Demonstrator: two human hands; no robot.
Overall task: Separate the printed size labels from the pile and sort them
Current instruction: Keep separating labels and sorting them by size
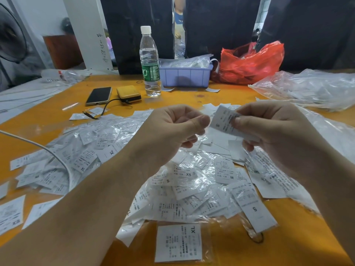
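Note:
A wide pile of white printed size labels (184,189), many in clear plastic sleeves, covers the orange table (48,116). My right hand (276,135) pinches a small stack of labels (222,120) between thumb and fingers, the top one marked S. My left hand (172,129) hovers just left of that stack with its fingers curled and thumb against the forefinger; it holds nothing that I can see. An XL label (178,242) lies alone at the near edge. Labels marked XS, M and S show in the middle of the pile.
A water bottle (149,62), a phone (99,96) and a yellow power bank (128,94) with a cable stand at the back. A lilac bin (185,75), a red bag (251,62) and clear bags (307,87) lie behind. A white cable (28,141) crosses the left.

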